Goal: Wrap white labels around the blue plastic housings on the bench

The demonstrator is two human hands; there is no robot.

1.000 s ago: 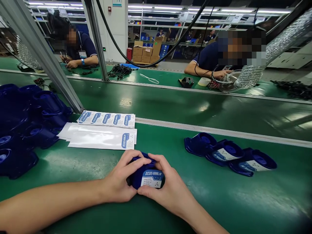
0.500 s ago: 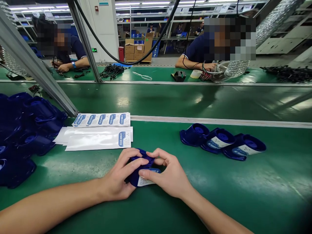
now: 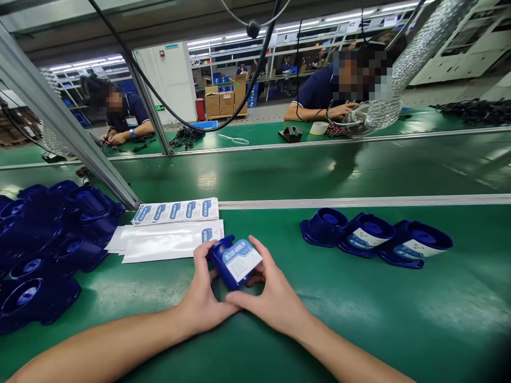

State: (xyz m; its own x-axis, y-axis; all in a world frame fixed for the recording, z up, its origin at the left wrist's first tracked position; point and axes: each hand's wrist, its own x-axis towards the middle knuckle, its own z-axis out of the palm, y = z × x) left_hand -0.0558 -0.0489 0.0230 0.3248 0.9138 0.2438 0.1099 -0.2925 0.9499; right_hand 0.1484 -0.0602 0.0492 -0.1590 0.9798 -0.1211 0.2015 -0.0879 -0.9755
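Observation:
A blue plastic housing (image 3: 227, 274) is held between my two hands above the green table, its white and blue label turned up toward the camera. My left hand (image 3: 205, 295) grips its left side, with the thumb low in front. On the right side my right hand (image 3: 271, 292) holds it, fingers partly hidden behind the part. Just beyond my left hand lie white label sheets (image 3: 171, 244), and behind them a printed label strip (image 3: 175, 211). Three blue housings stand in a row to the right; the middle (image 3: 369, 236) and right ones (image 3: 419, 246) show labels.
Many blue housings (image 3: 35, 229) are heaped at the left. A slanted metal post (image 3: 91, 143) rises behind them. Across the bench, two people work at a green counter (image 3: 263, 137) with black cables (image 3: 187, 137) and a silver duct (image 3: 415, 64).
Both hands have turned the housing so that its labelled side faces up. My left fingers have moved from its top to its left side. The camera view has tilted.

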